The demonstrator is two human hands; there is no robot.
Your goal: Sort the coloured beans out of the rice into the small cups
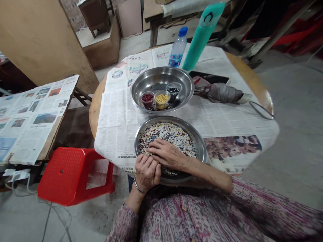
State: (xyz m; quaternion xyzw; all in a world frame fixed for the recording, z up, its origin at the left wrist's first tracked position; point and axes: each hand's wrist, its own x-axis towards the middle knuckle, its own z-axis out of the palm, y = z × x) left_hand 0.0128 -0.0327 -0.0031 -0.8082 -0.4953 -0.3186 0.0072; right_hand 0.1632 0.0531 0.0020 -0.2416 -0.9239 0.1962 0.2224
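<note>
A round metal tray (203, 148) holds a spread of mixed white, black, dark red and yellow beans or grains (176, 137). My left hand (147, 171) is closed at the tray's near left rim, its fingers curled, a bracelet on the wrist. What it holds, if anything, is hidden. Reaching across the tray from the right, my right hand (165, 154) lies over the grains with its fingers bent together, the fingertips close to my left hand. I cannot see what is between them. Beyond stands a larger metal basin (141, 79) with clear cups of red beans (147, 97), yellow beans (162, 98) and black beans (173, 90).
Newspaper (113, 124) covers the round wooden table. A water bottle (178, 48) and a tall teal bottle (203, 37) stand behind the basin; a folded umbrella (219, 90) lies at right. To the left are a red stool (65, 174) and a newspaper-covered side table (37, 114).
</note>
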